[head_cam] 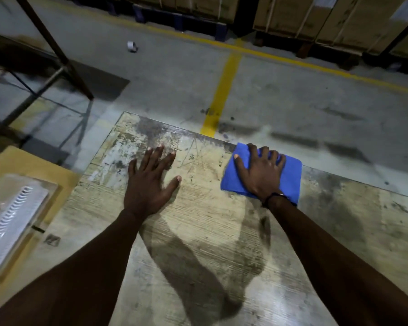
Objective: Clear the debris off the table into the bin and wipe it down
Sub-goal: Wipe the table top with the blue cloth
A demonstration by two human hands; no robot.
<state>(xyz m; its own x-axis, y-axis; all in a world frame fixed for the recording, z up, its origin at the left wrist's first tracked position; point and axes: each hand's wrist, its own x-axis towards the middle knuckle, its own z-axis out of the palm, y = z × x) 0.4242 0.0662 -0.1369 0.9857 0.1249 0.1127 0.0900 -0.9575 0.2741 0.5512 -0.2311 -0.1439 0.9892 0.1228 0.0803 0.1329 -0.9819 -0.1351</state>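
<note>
The folded blue cloth [266,175] lies on the worn, scratched bench [198,231], close to its far edge and right of the middle. The right hand [260,170] presses down on the cloth, its grip released: the fingers are spread and laid over the fabric, with the fingertips slightly bent near the cloth's far side. A dark band [275,197] circles that wrist.

The left hand [151,177] rests palm-down on the bare bench surface, well left of the cloth and apart from it, with all 5 fingers straight and fanned, holding nothing. Both forearms reach in from the near edge and cast shadows on the bench top.

Left of the bench, lower down, sits a cardboard box [14,165] with a white ridged part in clear plastic wrap [12,220] on top of it. Beyond the bench lies a grey concrete floor marked with yellow lines [224,88]. A small roll of tape [132,46] lies on that floor, far off. Strapped cartons on pallets [316,17] stand along the far side, and a dark metal rack frame [57,52] stands at the far left.
</note>
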